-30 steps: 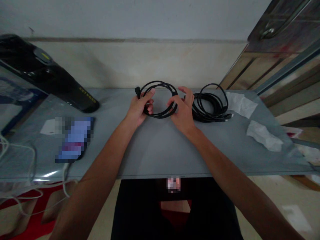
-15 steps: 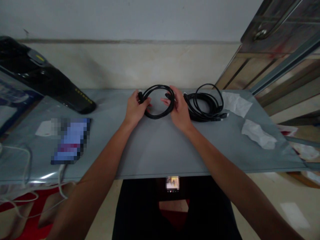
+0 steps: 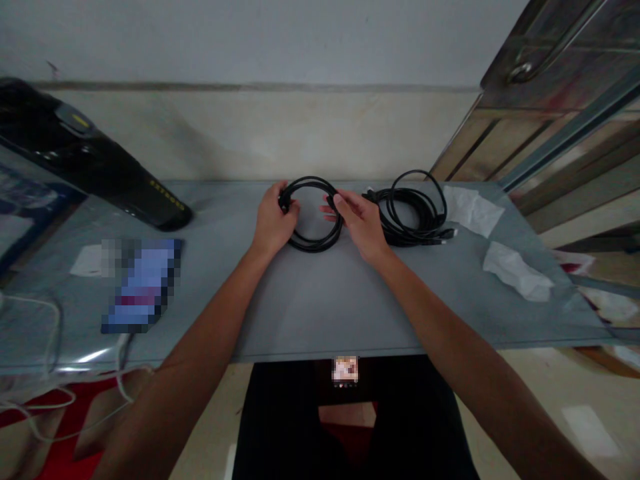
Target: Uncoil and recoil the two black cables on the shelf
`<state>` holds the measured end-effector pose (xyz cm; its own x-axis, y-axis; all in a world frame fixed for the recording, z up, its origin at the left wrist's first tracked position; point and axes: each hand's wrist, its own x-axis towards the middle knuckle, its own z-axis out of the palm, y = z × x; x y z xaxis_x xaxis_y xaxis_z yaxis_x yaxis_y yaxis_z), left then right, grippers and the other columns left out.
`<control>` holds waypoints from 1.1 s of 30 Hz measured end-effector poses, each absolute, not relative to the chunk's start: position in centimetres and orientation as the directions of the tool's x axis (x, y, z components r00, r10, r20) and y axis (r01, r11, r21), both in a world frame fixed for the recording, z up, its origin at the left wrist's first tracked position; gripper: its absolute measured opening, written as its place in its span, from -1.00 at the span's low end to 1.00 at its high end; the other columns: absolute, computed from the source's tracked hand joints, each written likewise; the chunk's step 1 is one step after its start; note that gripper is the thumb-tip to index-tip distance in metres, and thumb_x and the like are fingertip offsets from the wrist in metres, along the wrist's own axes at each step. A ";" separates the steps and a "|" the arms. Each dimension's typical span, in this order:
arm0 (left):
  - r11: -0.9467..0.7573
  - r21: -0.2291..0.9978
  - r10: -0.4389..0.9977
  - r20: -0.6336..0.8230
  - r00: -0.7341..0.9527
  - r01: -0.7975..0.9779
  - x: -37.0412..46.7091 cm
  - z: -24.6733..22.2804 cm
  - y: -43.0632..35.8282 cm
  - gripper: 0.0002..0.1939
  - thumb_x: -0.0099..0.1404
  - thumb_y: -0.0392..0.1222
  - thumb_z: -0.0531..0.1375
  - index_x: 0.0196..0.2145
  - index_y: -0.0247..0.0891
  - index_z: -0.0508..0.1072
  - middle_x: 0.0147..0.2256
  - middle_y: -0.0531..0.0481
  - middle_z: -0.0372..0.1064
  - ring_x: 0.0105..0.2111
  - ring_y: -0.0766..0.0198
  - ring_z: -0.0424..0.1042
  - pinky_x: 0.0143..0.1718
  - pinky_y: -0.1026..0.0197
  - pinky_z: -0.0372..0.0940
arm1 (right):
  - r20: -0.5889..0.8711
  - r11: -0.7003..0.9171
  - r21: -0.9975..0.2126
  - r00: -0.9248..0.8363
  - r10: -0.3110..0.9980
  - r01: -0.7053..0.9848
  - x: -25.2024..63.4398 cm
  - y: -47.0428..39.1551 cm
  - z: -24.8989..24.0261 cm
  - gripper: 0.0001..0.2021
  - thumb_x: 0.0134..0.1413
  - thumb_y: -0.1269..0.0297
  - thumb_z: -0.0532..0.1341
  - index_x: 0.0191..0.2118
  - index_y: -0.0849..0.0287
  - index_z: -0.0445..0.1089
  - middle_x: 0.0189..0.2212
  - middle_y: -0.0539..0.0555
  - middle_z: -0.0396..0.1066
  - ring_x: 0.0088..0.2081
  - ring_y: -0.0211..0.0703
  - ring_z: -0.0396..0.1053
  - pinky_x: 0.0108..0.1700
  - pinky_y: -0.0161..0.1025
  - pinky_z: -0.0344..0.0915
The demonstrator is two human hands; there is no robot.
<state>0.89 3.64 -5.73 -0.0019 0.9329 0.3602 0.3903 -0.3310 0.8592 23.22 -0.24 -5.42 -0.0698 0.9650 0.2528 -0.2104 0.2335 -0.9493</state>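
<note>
Holds a coiled black cable at the middle of a grey-covered table. Clamps the fingers of the left hand round its left side; pinches its right side between thumb and fingers of the right hand, with fingertips showing inside its ring. Has a larger cable bundle just beside the right hand, crumpled tissues to its right and a phone well left

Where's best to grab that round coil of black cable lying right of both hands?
I'd grip the black cable coil by its near bundle of strands, coming from the grey table's front edge: turns lie packed together there, whereas the thin upper loop spreads away and would probably lift alone.
</note>
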 end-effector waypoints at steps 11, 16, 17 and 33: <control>-0.444 0.619 0.875 0.455 0.165 0.648 1.6 -3.5 1.7 -0.84 0.41 -0.19 0.36 -0.07 -0.18 0.58 -0.15 -0.10 0.62 -0.14 0.03 0.60 0.05 -0.02 0.51 | 0.357 0.379 -0.920 -0.182 0.916 0.105 23.6 -0.5 -5.9 -0.45 0.44 -0.32 0.32 0.16 0.04 0.65 0.06 0.12 0.72 0.05 0.04 0.70 0.26 0.09 0.61; -0.599 0.533 0.787 0.531 0.315 0.598 1.4 -3.7 1.7 -0.58 0.42 -0.19 0.33 0.21 -0.23 0.58 0.13 -0.23 0.55 0.12 -0.06 0.57 0.23 -0.10 0.50 | 0.424 0.465 -0.843 -0.200 0.883 0.268 24.0 -0.3 -6.3 -0.50 0.47 -0.18 0.34 0.28 0.03 0.58 0.18 0.14 0.68 0.22 0.11 0.64 0.40 0.18 0.52; -0.622 0.515 0.771 0.534 0.347 0.590 1.4 -3.7 1.7 -0.54 0.43 -0.20 0.32 0.26 -0.22 0.57 0.15 -0.23 0.54 0.16 -0.07 0.55 0.28 -0.12 0.47 | 0.434 0.479 -0.824 -0.204 0.877 0.304 24.1 -0.3 -6.5 -0.49 0.44 -0.13 0.37 0.32 0.02 0.56 0.23 0.15 0.65 0.26 0.13 0.61 0.45 0.20 0.48; -0.736 0.412 0.676 0.491 0.549 0.537 1.7 -2.9 1.1 -0.45 0.44 -0.34 0.20 0.33 -0.14 0.58 0.15 -0.19 0.58 0.16 -0.10 0.53 0.32 -0.21 0.44 | 0.426 0.485 -0.792 -0.233 0.874 0.371 23.9 -0.7 -6.1 -0.60 0.30 0.06 0.47 0.15 0.04 0.51 0.05 0.11 0.67 0.09 0.07 0.61 0.25 0.07 0.55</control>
